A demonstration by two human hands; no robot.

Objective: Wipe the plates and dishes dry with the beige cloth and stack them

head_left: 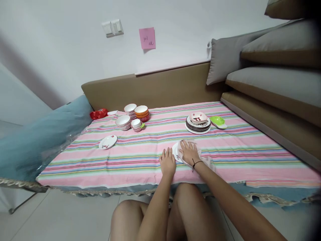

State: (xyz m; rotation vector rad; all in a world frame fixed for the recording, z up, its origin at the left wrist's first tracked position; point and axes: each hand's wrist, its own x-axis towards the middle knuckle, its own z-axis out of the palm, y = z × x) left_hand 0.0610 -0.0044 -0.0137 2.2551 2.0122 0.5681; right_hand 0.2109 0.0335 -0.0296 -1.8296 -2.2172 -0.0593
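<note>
A white plate (pixel 176 156) with a small printed motif lies near the front edge of the striped cloth. Much of it is covered by a thin pale wiping cloth (pixel 206 161). My right hand (pixel 188 153), with a dark string bracelet at the wrist, presses this cloth onto the plate, its fingers curved over the fabric. Just left of the plate, my left hand (pixel 168 163) rests palm down with its fingers stretched out. Its fingertips are close to the plate's rim; whether they touch it I cannot tell.
Behind my right hand stand stacked plates (pixel 198 126) topped by a pink square dish (pixel 198 117), beside a green dish (pixel 218 122). Farther left are white bowls (pixel 123 122), orange bowls (pixel 141 111), small cups (pixel 136 124), flowered plates (pixel 108 142) and a red bundle (pixel 99 114). Cushions (pixel 273 80) pile right.
</note>
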